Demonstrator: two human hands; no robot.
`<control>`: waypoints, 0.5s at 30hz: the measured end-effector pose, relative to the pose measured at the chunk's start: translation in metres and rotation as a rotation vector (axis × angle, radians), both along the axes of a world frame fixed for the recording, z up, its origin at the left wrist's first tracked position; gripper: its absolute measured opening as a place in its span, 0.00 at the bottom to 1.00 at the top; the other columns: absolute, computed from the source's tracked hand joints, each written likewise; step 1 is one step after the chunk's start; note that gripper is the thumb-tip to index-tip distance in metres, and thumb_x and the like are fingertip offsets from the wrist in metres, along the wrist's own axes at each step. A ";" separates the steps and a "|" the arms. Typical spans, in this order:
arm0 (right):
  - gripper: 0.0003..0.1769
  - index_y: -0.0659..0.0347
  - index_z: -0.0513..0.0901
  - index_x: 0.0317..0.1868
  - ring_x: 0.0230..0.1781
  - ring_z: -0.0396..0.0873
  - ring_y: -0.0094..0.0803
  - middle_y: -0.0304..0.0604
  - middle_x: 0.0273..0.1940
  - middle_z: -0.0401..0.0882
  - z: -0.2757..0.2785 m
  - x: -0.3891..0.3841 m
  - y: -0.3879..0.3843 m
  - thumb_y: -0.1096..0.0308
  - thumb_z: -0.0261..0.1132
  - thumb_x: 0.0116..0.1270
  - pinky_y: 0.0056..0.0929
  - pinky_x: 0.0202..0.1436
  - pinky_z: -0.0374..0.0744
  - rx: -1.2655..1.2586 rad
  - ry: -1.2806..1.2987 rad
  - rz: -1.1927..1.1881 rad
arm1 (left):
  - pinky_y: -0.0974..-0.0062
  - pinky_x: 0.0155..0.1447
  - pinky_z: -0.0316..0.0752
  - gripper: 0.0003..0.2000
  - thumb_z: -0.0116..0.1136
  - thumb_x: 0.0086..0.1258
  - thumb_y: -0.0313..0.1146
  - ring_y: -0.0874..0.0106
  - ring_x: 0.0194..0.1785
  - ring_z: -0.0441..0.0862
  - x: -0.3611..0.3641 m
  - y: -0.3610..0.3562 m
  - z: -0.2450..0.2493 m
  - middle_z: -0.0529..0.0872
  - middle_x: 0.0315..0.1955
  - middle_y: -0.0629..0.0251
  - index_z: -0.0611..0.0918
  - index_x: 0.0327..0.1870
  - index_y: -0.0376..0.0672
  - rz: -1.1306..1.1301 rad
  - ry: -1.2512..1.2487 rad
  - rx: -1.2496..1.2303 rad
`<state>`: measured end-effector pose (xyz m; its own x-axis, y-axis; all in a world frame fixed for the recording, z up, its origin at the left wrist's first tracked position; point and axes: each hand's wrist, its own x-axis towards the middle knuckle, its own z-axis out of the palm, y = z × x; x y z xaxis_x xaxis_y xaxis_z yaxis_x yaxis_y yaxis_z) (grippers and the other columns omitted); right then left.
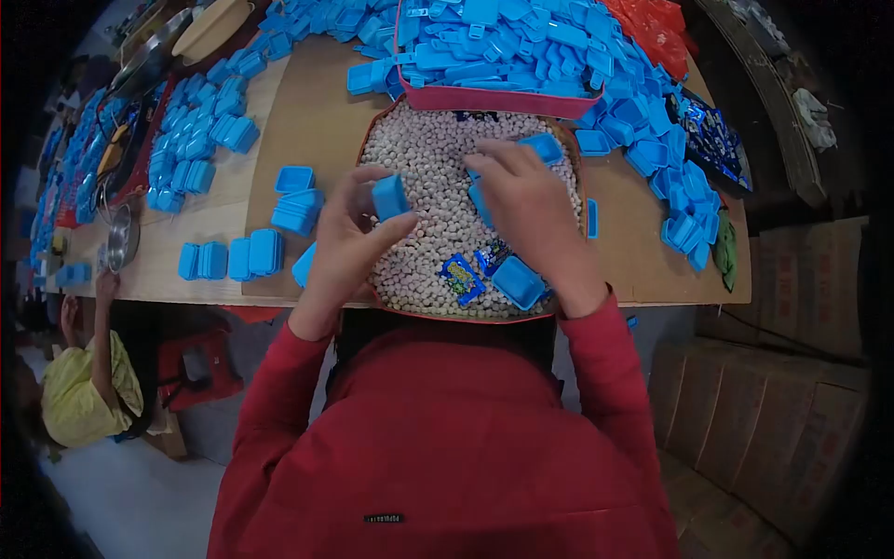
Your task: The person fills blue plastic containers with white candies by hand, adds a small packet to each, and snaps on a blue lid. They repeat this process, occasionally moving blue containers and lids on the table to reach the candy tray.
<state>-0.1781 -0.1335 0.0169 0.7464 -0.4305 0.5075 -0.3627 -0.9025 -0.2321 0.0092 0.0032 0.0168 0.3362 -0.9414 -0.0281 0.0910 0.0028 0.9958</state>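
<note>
Between the thumb and fingers of my left hand [349, 233] is a small blue box [390, 197], held over the left part of a tray of whitish pellets [424, 154]. My right hand [526, 200] is over the right part of the tray, its fingers bent down around a blue piece [480, 202] that they partly cover. Another blue container [541, 148] lies just beyond that hand. Nearer me, an open blue container [518, 282] rests on the pellets beside a blue printed packet [462, 279].
A red-rimmed bin [503, 100] heaped with blue containers stands behind the tray. Blue boxes [265, 252] sit to the left, and loose containers [649, 158] to the right. At the far left is another person [91, 387]. Cartons [745, 410] are stacked at the lower right.
</note>
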 end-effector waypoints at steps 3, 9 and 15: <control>0.24 0.59 0.77 0.56 0.57 0.74 0.54 0.55 0.62 0.71 -0.018 0.050 0.010 0.75 0.65 0.57 0.41 0.55 0.79 0.026 0.100 0.054 | 0.78 0.47 0.77 0.26 0.69 0.59 0.24 0.76 0.45 0.81 0.015 0.013 0.000 0.80 0.42 0.66 0.71 0.58 0.39 0.001 0.102 0.007; 0.18 0.60 0.79 0.49 0.48 0.76 0.52 0.54 0.49 0.75 -0.016 0.058 0.024 0.77 0.61 0.56 0.45 0.50 0.78 0.177 0.220 0.119 | 0.78 0.49 0.78 0.25 0.69 0.58 0.22 0.76 0.45 0.81 0.012 0.038 0.020 0.81 0.43 0.67 0.72 0.58 0.37 0.060 0.155 0.125; 0.13 0.64 0.80 0.40 0.40 0.79 0.50 0.51 0.41 0.77 0.005 0.033 -0.004 0.80 0.64 0.52 0.42 0.42 0.78 0.409 0.066 0.227 | 0.80 0.47 0.77 0.23 0.68 0.58 0.22 0.77 0.44 0.80 -0.007 0.022 0.006 0.81 0.41 0.66 0.76 0.55 0.38 -0.033 0.080 0.260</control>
